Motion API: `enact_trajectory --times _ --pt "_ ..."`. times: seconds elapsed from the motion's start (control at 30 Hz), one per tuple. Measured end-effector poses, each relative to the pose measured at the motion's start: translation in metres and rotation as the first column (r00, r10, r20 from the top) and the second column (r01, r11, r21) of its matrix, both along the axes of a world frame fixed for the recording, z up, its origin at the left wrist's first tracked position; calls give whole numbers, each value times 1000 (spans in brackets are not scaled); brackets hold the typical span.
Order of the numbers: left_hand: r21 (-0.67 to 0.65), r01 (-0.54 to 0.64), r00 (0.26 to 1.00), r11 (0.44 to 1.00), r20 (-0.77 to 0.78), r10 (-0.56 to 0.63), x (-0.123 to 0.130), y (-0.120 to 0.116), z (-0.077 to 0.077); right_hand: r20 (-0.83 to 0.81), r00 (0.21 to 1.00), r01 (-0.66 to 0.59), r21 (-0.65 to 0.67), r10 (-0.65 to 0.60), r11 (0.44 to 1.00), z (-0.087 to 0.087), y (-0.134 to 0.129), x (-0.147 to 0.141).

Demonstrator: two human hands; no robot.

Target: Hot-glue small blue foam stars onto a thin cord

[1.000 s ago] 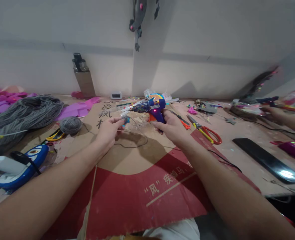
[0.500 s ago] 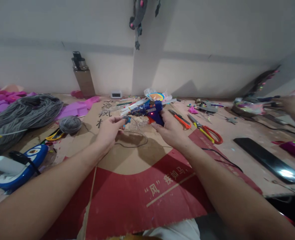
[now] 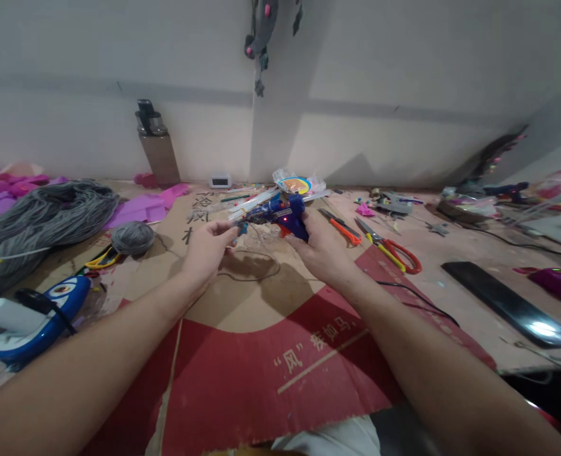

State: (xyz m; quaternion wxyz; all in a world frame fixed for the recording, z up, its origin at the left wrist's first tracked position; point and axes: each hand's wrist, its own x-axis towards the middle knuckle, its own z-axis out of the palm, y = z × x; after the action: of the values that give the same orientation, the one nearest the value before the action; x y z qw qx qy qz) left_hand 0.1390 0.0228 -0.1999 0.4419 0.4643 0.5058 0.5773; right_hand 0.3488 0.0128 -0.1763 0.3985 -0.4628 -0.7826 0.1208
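My right hand (image 3: 325, 250) is wrapped round the handle of a blue hot glue gun (image 3: 287, 214) with a small red light on its side. The gun's nozzle points left and is right at a small blue-grey star (image 3: 243, 228); I cannot tell whether they touch. Between thumb and fingertips, my left hand (image 3: 207, 250) pinches that star. A thin grey yarn (image 3: 261, 278) loops below, over the cardboard (image 3: 242, 310). Clear plastic wrap (image 3: 261, 237) lies beneath the gun.
On the left are a grey yarn ball (image 3: 132, 238), a yarn skein (image 3: 62, 215) and yellow-handled scissors (image 3: 104, 258). A cutter (image 3: 342, 228), red-handled scissors (image 3: 401, 255) and a black slab (image 3: 508, 304) lie to the right. A bottle on a box (image 3: 159, 155) stands behind.
The glue gun has moved slightly left and down, its nozzle now closer to the star. Another person's hand at the far right has gone out of view.
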Motion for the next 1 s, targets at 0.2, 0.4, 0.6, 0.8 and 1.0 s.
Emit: enact_trajectory --times 0.2,0.4,0.6,0.8,1.0 --pt "12 -19 1000 1000 -12 19 0 2 -2 52 998 46 -36 -44 998 2 -2 -1" --pt "-15 -23 1000 1000 15 23 0 3 -2 -14 1000 10 -29 -11 1000 2 0 2" --pt "-9 -19 1000 1000 10 19 0 2 -2 -19 1000 14 -29 -15 999 1 1 3" --pt "-15 -19 999 1000 27 19 0 2 -1 27 1000 13 -12 -13 1000 2 0 1" --pt "-14 -8 1000 1000 22 8 0 1 1 79 996 48 36 -51 998 2 -3 0"
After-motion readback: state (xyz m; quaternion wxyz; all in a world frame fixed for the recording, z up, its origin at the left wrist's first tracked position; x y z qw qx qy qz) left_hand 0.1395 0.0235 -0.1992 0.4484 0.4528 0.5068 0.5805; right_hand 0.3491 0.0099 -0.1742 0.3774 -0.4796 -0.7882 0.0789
